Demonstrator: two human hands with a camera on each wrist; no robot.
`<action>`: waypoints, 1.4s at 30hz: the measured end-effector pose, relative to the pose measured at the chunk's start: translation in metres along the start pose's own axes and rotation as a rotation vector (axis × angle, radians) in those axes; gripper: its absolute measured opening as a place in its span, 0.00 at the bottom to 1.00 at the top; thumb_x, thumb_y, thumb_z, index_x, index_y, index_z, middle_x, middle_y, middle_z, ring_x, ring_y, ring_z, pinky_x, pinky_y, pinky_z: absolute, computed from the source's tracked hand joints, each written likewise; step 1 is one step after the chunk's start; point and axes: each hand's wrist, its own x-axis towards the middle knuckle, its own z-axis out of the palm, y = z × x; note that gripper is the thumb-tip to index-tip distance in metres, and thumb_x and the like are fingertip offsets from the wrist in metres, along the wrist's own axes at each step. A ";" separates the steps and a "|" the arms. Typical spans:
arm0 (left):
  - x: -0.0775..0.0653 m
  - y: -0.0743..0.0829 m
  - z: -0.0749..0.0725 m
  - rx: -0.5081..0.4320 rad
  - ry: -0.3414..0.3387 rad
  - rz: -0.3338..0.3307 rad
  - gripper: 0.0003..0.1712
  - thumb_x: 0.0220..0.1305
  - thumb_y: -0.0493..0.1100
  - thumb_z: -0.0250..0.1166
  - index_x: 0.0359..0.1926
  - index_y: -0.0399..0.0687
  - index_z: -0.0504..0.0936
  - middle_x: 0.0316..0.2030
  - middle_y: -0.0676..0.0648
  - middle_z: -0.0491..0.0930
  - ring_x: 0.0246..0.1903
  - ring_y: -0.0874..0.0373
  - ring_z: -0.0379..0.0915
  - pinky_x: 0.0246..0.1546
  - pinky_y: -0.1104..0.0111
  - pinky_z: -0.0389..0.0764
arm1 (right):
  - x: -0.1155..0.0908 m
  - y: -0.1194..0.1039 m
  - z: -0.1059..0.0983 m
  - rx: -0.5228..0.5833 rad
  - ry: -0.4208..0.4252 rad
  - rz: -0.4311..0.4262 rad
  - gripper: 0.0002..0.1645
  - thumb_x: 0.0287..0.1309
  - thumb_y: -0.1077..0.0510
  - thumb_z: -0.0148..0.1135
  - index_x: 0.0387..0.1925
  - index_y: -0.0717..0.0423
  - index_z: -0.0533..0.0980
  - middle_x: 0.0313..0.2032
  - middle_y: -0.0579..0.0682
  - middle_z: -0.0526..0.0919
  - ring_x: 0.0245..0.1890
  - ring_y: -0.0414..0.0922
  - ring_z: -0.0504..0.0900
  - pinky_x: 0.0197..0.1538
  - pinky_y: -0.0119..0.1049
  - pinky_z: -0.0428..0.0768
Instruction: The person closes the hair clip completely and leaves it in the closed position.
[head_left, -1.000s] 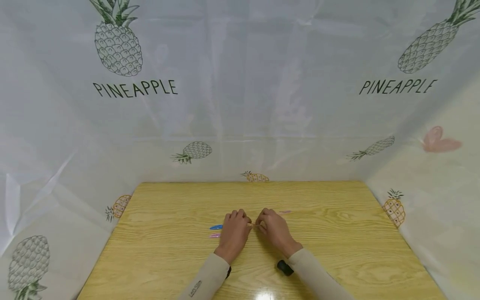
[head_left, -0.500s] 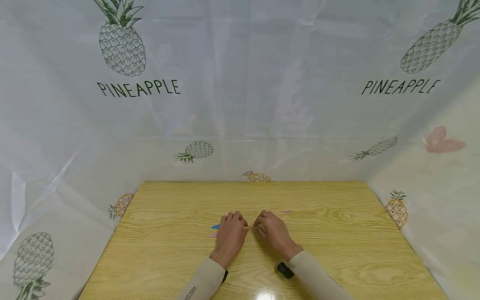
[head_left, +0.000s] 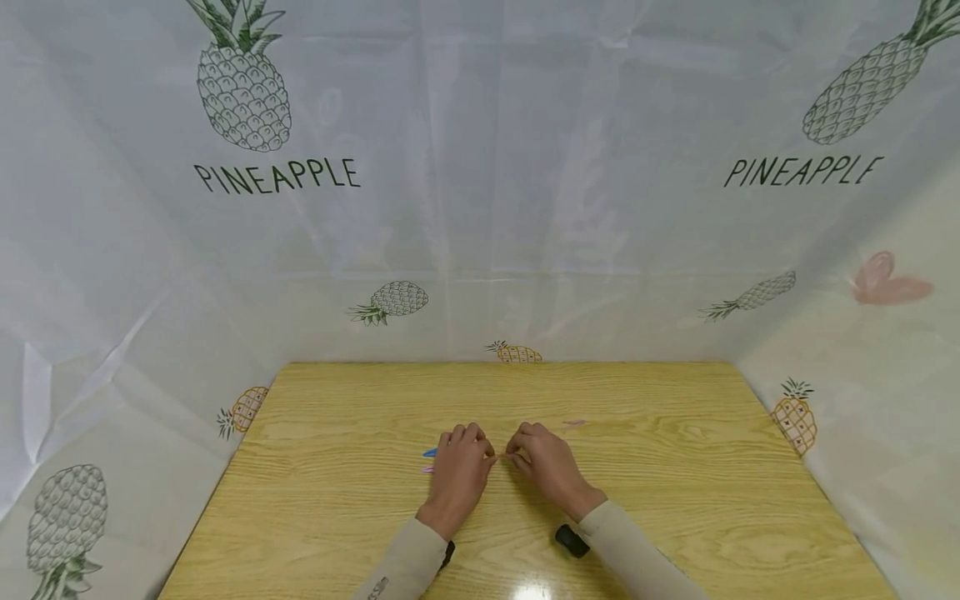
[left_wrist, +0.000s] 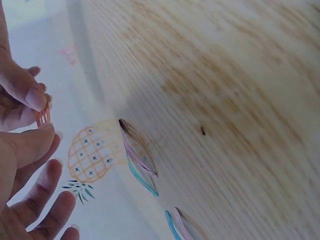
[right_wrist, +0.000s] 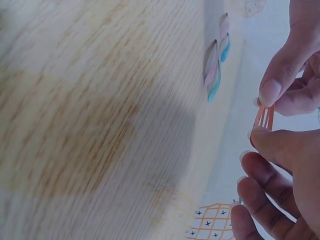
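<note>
Between the fingertips of both hands is an orange snap hair clip (right_wrist: 264,118), with slots visible along its body. My left hand (head_left: 459,473) pinches one end of it, thumb against fingers, and my right hand (head_left: 551,465) pinches the other end. They hold it above the table, and in the head view the fingers cover nearly all of it. Beside the left hand a blue hair clip (head_left: 431,452) and a pink hair clip (head_left: 428,469) lie on the wood, partly hidden by that hand. Beyond the right hand lies another pink clip (head_left: 574,422).
The wood-grained table (head_left: 337,517) extends to both sides of the hands. A pale sheet (head_left: 480,208) printed with pineapples hangs behind it and along the sides. A black device (head_left: 572,541) sits at the right wrist, by the sleeve.
The hands have drawn slightly closer together, and less of the orange clip shows between them. The left hand has shifted a little left, covering more of the blue and pink clips.
</note>
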 end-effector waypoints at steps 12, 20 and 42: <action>-0.004 -0.003 -0.003 -0.022 -0.005 0.048 0.05 0.60 0.48 0.80 0.31 0.57 0.91 0.39 0.56 0.79 0.41 0.58 0.73 0.49 0.61 0.78 | -0.004 0.000 -0.005 0.040 -0.027 -0.056 0.08 0.56 0.64 0.79 0.32 0.50 0.86 0.33 0.42 0.83 0.35 0.39 0.82 0.37 0.31 0.83; -0.007 -0.006 -0.004 -0.061 -0.043 0.109 0.06 0.60 0.46 0.80 0.30 0.57 0.90 0.39 0.56 0.78 0.40 0.58 0.72 0.49 0.61 0.78 | -0.008 0.004 -0.008 0.094 -0.077 -0.120 0.06 0.59 0.64 0.77 0.35 0.52 0.87 0.36 0.41 0.84 0.37 0.39 0.82 0.39 0.31 0.84; -0.011 -0.015 -0.006 -0.109 -0.090 0.227 0.07 0.62 0.46 0.78 0.31 0.61 0.88 0.44 0.58 0.79 0.43 0.61 0.72 0.49 0.65 0.75 | -0.013 0.011 -0.010 0.138 -0.102 -0.243 0.07 0.61 0.63 0.76 0.36 0.47 0.86 0.37 0.39 0.84 0.37 0.35 0.78 0.41 0.29 0.81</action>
